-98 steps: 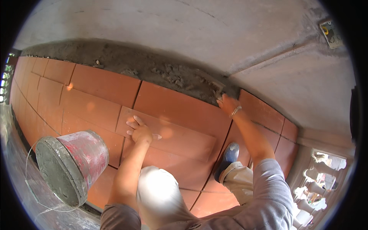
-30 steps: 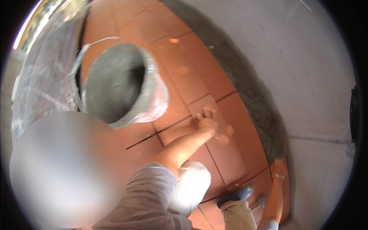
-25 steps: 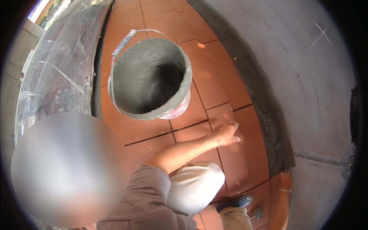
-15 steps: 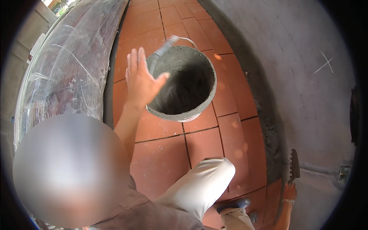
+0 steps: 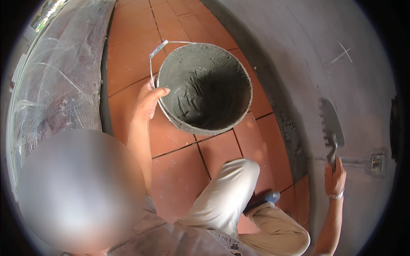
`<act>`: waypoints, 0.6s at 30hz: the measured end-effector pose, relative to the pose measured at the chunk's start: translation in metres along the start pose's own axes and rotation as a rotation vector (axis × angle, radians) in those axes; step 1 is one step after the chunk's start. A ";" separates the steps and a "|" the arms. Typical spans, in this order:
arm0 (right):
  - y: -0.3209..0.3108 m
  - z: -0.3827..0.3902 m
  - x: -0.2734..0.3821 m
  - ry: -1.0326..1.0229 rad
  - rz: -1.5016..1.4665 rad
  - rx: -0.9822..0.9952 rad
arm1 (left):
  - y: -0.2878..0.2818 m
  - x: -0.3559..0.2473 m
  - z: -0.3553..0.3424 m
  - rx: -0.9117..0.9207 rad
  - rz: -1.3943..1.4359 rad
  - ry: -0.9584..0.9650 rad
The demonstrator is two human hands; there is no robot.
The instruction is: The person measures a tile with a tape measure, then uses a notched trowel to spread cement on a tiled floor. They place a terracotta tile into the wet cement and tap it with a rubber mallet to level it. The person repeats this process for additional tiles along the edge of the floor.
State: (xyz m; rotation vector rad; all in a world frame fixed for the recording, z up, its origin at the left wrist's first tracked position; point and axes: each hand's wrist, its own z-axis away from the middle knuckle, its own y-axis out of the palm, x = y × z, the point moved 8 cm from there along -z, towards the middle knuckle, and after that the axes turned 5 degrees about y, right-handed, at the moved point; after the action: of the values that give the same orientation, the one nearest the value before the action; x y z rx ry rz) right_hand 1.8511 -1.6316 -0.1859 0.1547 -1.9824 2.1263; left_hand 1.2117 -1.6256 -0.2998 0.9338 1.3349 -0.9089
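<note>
A mortar-caked bucket (image 5: 205, 85) stands on the red floor tiles (image 5: 179, 179), its inside grey and dark. My left hand (image 5: 148, 101) grips the bucket's rim at its left side, thumb over the edge, next to the thin wire handle (image 5: 157, 50). My right hand (image 5: 335, 176) is raised at the right, closed around the handle of a notched trowel (image 5: 332, 123) whose blade points up against the grey wall. I am crouched, with one bent knee in light trousers (image 5: 226, 192) below the bucket.
A grey plastered wall (image 5: 307, 51) runs along the right, with a strip of grey mortar (image 5: 290, 136) where it meets the tiles. Clear plastic sheeting (image 5: 55, 85) covers a raised surface on the left. A blue shoe (image 5: 269, 198) rests on the tiles.
My left hand left the tile, rose open toward the bucket, and now grips its rim. My right hand has lifted the trowel higher against the wall. The view swung toward the bucket.
</note>
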 end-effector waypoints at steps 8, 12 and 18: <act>0.165 -0.080 0.224 -0.560 0.520 0.131 | 0.175 -0.029 0.037 0.097 -0.169 0.218; 0.250 -0.120 0.255 -0.518 0.508 0.248 | 0.219 -0.024 0.048 0.190 -0.224 0.203; 0.318 -0.104 0.244 -0.615 0.510 0.625 | 0.237 -0.023 0.053 0.298 -0.233 0.252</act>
State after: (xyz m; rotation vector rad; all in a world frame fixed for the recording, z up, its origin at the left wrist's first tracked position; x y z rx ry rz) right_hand 1.5479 -1.5233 -0.4457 0.5043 -1.6431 3.3147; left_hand 1.4503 -1.5875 -0.2692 1.1669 1.5730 -1.2243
